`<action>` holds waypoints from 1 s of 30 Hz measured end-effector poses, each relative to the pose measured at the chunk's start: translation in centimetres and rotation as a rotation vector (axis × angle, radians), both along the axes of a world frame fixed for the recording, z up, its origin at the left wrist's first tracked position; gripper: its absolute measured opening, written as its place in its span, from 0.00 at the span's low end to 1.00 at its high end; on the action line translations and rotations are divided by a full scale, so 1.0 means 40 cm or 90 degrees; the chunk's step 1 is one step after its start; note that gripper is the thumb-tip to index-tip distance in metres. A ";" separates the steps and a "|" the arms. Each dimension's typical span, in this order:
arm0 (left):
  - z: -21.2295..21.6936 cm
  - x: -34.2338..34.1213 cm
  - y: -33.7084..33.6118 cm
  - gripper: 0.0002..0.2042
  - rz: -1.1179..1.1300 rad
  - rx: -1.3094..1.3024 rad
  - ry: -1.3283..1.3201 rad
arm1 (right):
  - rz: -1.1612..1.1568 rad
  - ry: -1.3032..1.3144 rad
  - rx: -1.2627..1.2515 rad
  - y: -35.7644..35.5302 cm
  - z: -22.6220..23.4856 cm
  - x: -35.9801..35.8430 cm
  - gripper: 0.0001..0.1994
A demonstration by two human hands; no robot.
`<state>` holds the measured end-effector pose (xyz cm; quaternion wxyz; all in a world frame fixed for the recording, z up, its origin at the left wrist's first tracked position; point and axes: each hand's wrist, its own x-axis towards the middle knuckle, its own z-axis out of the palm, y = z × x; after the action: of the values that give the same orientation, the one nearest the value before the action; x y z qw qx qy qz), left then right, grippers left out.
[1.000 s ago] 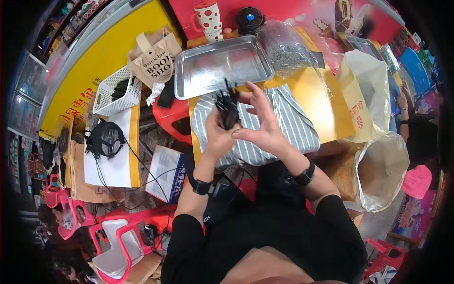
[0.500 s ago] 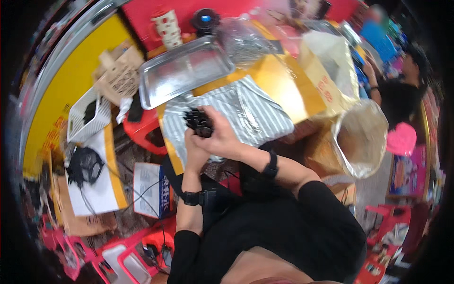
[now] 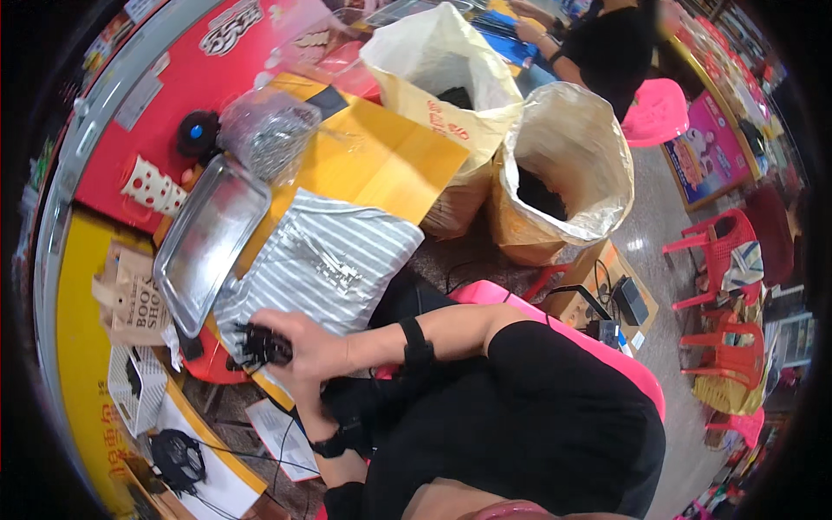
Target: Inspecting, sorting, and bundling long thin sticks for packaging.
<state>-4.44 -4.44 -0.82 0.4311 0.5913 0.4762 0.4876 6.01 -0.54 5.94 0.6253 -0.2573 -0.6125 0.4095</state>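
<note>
A bundle of slim black pieces (image 3: pixel 263 347), their exact kind not clear, is clasped between both my hands. My right hand (image 3: pixel 308 341) wraps over it from the right, fingers curled. My left hand (image 3: pixel 297 380) closes round it from below, largely covered by the right. The bundle's ends stick out to the left, above the near left part of a grey-and-white striped cloth (image 3: pixel 325 251). On that cloth, toward its middle, lies a shiny clear patch. A metal tray (image 3: pixel 212 238) rests just beyond the hands.
Two large sacks stand at the right of the table: a pale sack (image 3: pixel 416 52) and a tan sack (image 3: pixel 589 139), both with dark contents. A white basket (image 3: pixel 143 390) and black coiled item (image 3: pixel 178 459) lie left. A pink chair (image 3: pixel 607 355) is behind my right arm. Another person (image 3: pixel 607 52) works beyond.
My view has turned right, so the sacks show nearer the middle and the table sits further left. Both hands keep hold of the black bundle, now over the cloth's near left part.
</note>
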 end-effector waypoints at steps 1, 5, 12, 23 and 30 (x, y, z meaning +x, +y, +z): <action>-0.003 -0.034 -0.026 0.28 -0.002 0.005 0.008 | 0.001 0.006 0.010 -0.018 0.021 0.011 0.26; -0.015 -0.045 -0.197 0.28 -0.042 0.017 0.051 | 0.040 0.074 0.016 -0.035 0.068 0.120 0.22; 0.092 0.166 -0.030 0.29 -0.063 0.038 0.111 | 0.067 0.169 -0.102 -0.037 0.073 0.283 0.16; 0.118 0.298 0.046 0.26 -0.130 -0.142 0.055 | 0.126 0.374 -0.363 0.019 0.063 0.426 0.16; 0.183 0.367 -0.002 0.19 0.019 0.074 -0.022 | 0.153 0.332 -0.300 -0.035 0.071 0.368 0.30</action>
<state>10.24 -4.53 6.50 0.3966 0.5997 0.4484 0.5310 20.74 -1.94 8.78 0.6317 -0.2072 -0.3474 0.6614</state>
